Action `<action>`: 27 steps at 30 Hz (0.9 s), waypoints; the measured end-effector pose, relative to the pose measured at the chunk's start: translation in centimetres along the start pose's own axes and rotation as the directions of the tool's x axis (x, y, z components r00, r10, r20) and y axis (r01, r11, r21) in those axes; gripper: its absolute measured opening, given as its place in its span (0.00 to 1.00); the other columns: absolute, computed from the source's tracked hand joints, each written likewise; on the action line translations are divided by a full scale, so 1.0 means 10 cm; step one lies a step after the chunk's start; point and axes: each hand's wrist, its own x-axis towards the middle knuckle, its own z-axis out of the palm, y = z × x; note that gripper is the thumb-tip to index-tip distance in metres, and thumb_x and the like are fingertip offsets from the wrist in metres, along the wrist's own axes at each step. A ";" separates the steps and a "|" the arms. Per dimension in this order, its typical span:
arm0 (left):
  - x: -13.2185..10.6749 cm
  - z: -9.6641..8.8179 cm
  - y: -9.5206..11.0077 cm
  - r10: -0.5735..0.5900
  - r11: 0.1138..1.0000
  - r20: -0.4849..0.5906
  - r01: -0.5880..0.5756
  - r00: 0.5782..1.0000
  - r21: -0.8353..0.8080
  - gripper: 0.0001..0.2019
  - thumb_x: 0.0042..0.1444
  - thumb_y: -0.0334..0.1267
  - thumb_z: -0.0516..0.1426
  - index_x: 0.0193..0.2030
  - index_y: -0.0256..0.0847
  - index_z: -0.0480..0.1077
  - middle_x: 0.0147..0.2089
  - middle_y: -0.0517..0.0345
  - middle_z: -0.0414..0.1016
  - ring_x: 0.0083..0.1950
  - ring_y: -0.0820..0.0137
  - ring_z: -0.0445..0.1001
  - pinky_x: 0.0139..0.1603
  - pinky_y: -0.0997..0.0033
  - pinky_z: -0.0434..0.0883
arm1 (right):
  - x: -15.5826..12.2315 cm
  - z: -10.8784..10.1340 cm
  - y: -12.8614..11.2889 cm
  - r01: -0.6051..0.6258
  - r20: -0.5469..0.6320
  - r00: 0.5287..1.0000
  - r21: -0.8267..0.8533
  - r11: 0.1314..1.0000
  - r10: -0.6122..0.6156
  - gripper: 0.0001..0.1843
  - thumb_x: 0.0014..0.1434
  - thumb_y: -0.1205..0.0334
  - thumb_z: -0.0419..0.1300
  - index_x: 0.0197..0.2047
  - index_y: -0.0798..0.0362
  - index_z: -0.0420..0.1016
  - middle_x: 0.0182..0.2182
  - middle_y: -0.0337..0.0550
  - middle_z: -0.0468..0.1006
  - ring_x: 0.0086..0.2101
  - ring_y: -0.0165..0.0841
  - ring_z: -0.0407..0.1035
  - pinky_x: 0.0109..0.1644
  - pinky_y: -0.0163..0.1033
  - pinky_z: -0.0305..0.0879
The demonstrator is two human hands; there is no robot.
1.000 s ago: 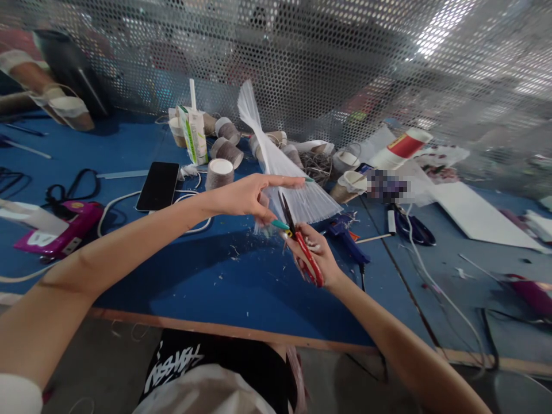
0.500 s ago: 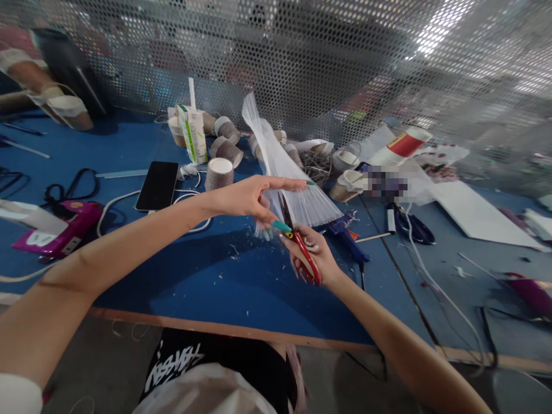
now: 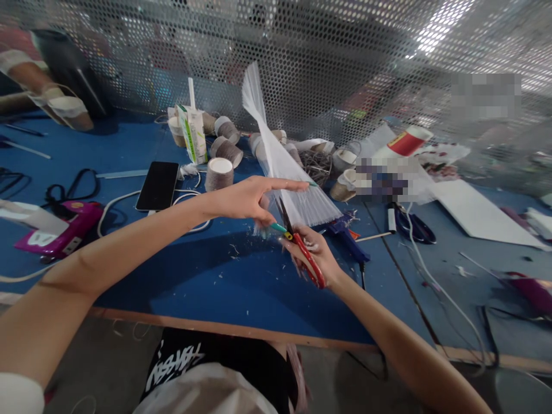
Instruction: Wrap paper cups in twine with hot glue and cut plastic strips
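A white, translucent pleated sheet fans out at its lower right and narrows to a twisted upper end that stands up toward the perforated screen. My left hand is at the sheet, index finger stretched across its front and thumb pointing down toward the scissors. The other fingers, which seem to grip the sheet, are hidden. My right hand is closed around the red handles of a pair of scissors. Their dark blades point up at the sheet's lower part, just by my left thumb.
Several twine-wrapped cups and a drink carton stand behind my left arm. A phone and a purple glue gun lie left. A blue glue gun and a white board are right. Cables cross the table.
The sheet's narrow upper end has risen and spread slightly. The scissors have shifted slightly down and right. My left hand has barely moved.
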 end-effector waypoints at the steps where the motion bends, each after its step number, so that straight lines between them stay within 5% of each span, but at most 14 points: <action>1: 0.00 0.00 0.00 0.001 1.000 0.003 -0.001 1.000 -0.002 0.38 0.50 0.33 0.60 0.68 0.41 0.53 0.46 0.50 0.79 0.26 0.74 0.76 0.27 0.76 0.71 | 0.00 0.00 0.00 -0.001 0.003 1.000 0.001 1.000 0.001 0.16 0.48 0.53 0.67 0.29 0.50 0.63 0.12 0.25 0.63 0.09 0.24 0.57 0.11 0.30 0.57; 13: 0.02 0.04 -0.02 -0.028 0.998 0.045 0.030 0.999 -0.047 0.40 0.51 0.34 0.60 0.69 0.40 0.48 0.39 0.51 0.81 0.29 0.70 0.78 0.29 0.74 0.74 | 0.02 0.03 0.03 -0.021 -0.001 1.000 0.096 0.995 0.022 0.20 0.44 0.54 0.69 0.29 0.50 0.61 0.12 0.25 0.62 0.10 0.22 0.56 0.10 0.27 0.56; 21: 0.02 0.07 -0.03 -0.011 0.999 -0.019 0.010 1.000 -0.052 0.42 0.50 0.35 0.60 0.70 0.44 0.46 0.55 0.43 0.73 0.32 0.69 0.79 0.29 0.74 0.74 | 0.01 0.04 0.00 0.005 -0.036 0.999 0.123 0.992 -0.001 0.23 0.41 0.52 0.71 0.30 0.50 0.61 0.15 0.26 0.64 0.12 0.21 0.58 0.11 0.27 0.57; 27: 0.04 0.07 -0.06 -0.015 0.999 -0.028 0.015 0.999 -0.031 0.42 0.51 0.37 0.61 0.70 0.44 0.46 0.55 0.44 0.74 0.33 0.69 0.78 0.32 0.73 0.72 | 0.03 0.00 0.05 0.026 -0.040 0.999 0.117 0.993 -0.022 0.22 0.41 0.51 0.71 0.30 0.50 0.62 0.14 0.26 0.63 0.11 0.22 0.58 0.12 0.29 0.59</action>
